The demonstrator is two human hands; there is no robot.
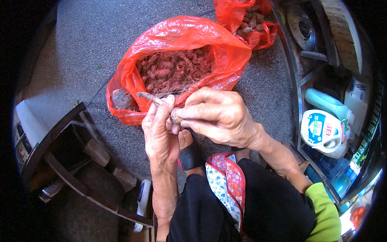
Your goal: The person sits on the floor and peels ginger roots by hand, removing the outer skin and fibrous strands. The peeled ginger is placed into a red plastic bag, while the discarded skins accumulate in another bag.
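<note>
Over the near rim of an open red plastic bag [181, 33], both of my hands meet at one small brown tuber [175, 116]. My left hand [160, 133] grips it from the left. A thin stalk-like brown piece [148, 97] sticks out past the left thumb; whether it joins the tuber is hidden by the fingers. The thumb and fingers of my right hand [223, 112] pinch the tuber from the right. Soil-covered tubers with stringy roots [169, 69] fill the bag's inside. A larger dark lump [122, 99] rests in its left fold.
A second red bag [229, 13] holds cleaner-looking tubers [253, 21] at the upper right. Detergent bottles [320, 130] stand in the metal-edged rack [297, 115] on the right. A dark wooden frame [69, 178] is at lower left. Speckled grey floor [87, 36] lies underneath.
</note>
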